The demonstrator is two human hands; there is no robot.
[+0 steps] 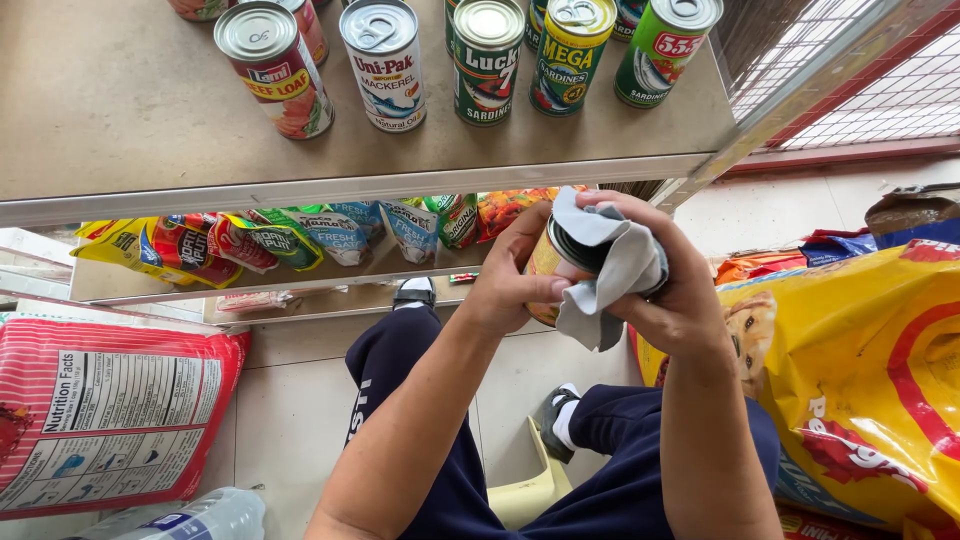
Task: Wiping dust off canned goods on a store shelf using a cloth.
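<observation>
So the person's sitting low in front of the shelf unit, holding a tin can [556, 262] up at about the height of the second shelf. The left hand [508, 282] has its grip wrapped tight around the can's side, thumb across the front of the label, so the can sits tilted with its top pointing up and to the right. The right hand [676, 296] is closed over a grey cloth [610, 268], pressing it onto the can's top rim; the cloth is bunched over the lid and a corner hangs down below the fingers. Both hands are basically touching each other around the can. Just above them, the top shelf [130, 110] carries a row of upright cans [385, 62], red, white and green labelled ones, standing side by side. The shelf below has a line of colourful snack packets [250, 242] hanging along its edge. A big yellow pet food bag [860, 380] leans on the right, right beside the person's knee, and a red-striped sack [105, 415] lies on the floor at the left.
</observation>
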